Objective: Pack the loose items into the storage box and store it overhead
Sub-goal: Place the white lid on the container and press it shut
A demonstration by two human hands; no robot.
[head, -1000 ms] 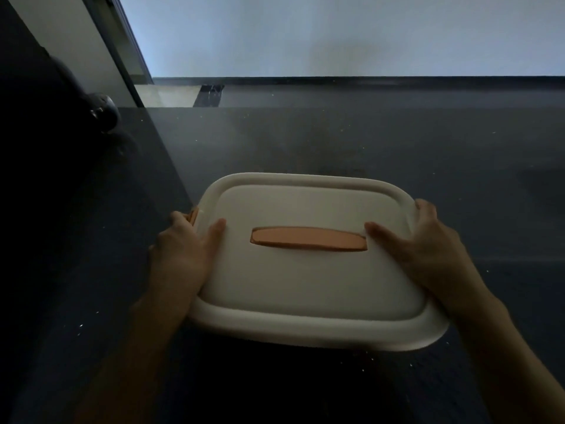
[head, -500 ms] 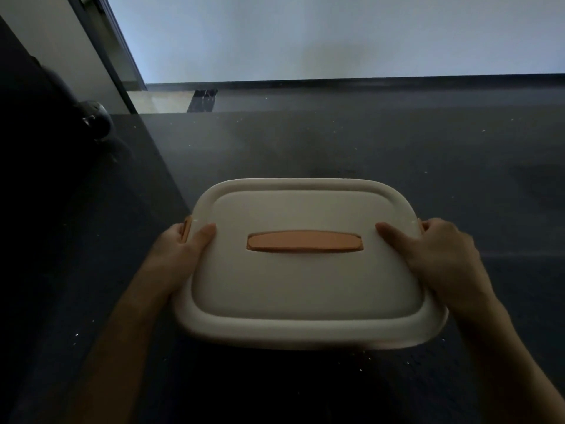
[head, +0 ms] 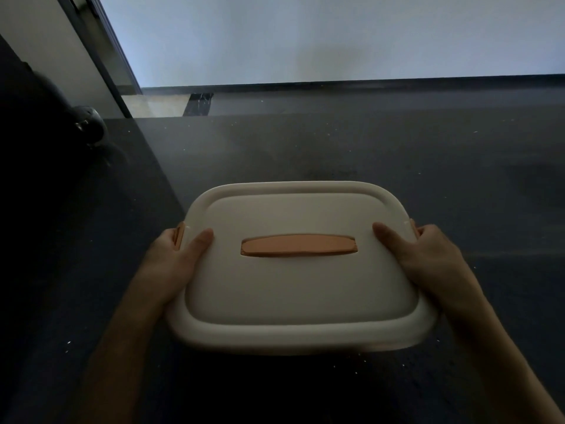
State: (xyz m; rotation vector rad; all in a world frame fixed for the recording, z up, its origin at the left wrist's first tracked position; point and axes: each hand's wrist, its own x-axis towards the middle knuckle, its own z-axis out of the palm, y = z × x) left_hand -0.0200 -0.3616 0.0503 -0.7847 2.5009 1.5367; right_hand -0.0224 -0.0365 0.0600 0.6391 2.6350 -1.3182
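Note:
A cream storage box (head: 299, 295) with its lid on fills the lower middle of the head view, over a dark speckled surface (head: 397, 154). An orange handle (head: 298, 245) lies flat in the lid's centre. My left hand (head: 177, 258) grips the box's left side at an orange latch (head: 179, 235), thumb on the lid. My right hand (head: 428, 255) grips the right side by the other latch (head: 413, 228), thumb on the lid too. The contents are hidden under the lid.
A pale wall (head: 336, 35) rises behind the dark surface. At the far left stands a dark bulky shape with a round knob-like part (head: 88, 123). A dark frame (head: 113, 56) runs diagonally at the upper left, with a pale floor strip (head: 156, 104) beyond.
The box has straightened from a slight tilt to level. Both hands have slid from the lid's edges down to the side latches.

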